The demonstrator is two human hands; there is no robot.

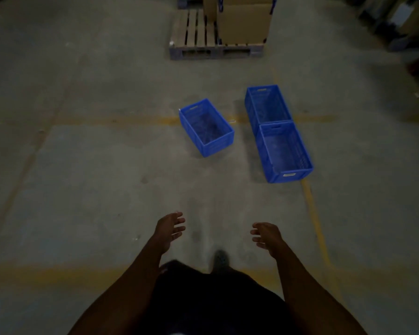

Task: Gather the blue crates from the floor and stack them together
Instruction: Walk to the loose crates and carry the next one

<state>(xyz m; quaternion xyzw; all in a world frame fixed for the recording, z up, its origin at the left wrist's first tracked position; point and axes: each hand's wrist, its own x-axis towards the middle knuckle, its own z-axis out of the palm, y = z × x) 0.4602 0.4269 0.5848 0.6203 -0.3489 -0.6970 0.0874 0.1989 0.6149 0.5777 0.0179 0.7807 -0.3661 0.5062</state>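
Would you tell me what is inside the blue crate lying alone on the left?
The lone crate looks empty: only its latticed bottom shows. Its near walls hide a little of the inside.

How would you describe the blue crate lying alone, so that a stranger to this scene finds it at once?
Start at the wooden pallet carrying cardboard boxes at the far end of the concrete floor, then look nearer. Three blue crates lie there; two touch end to end on the right. The lone crate sits left of them, apart and turned at an angle.
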